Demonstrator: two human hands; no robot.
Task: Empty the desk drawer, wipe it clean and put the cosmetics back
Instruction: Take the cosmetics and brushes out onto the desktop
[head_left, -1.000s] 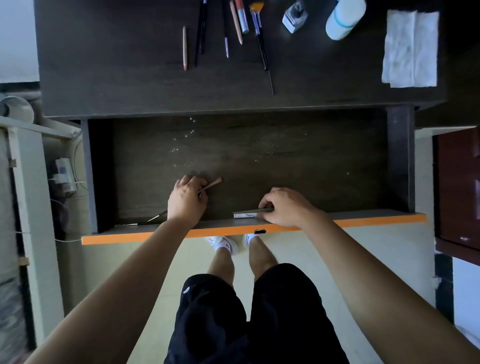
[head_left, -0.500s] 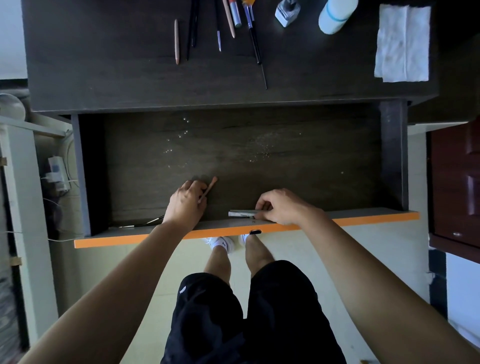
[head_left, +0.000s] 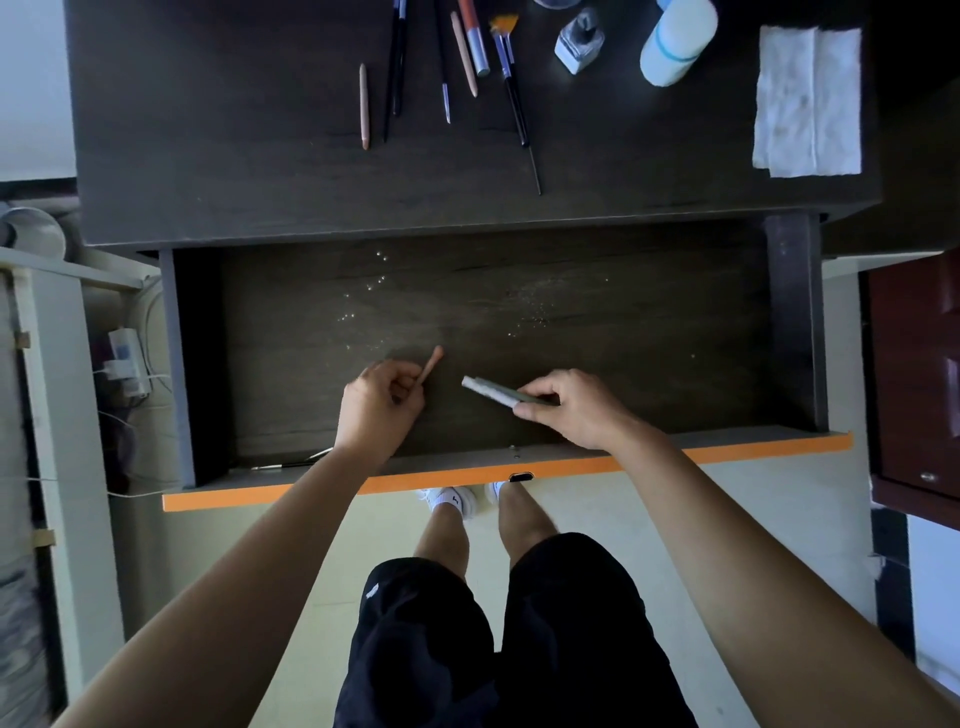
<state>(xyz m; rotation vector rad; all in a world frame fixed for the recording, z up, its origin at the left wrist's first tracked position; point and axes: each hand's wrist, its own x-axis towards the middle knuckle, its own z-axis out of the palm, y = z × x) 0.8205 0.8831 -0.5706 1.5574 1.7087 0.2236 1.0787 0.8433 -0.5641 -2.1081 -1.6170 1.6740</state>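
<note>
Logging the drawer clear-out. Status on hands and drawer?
Left hand shut on pink pencil. Right hand shut on grey stick. Drawer open, dusty; thin tool left at front-left corner.

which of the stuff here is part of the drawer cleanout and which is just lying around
Part of the job:
drawer
pink pencil in left hand
grey stick in right hand
thin tool left in the drawer
brushes and pencils on the desk
folded paper towel

Just lying about:
charger
red cabinet
</note>
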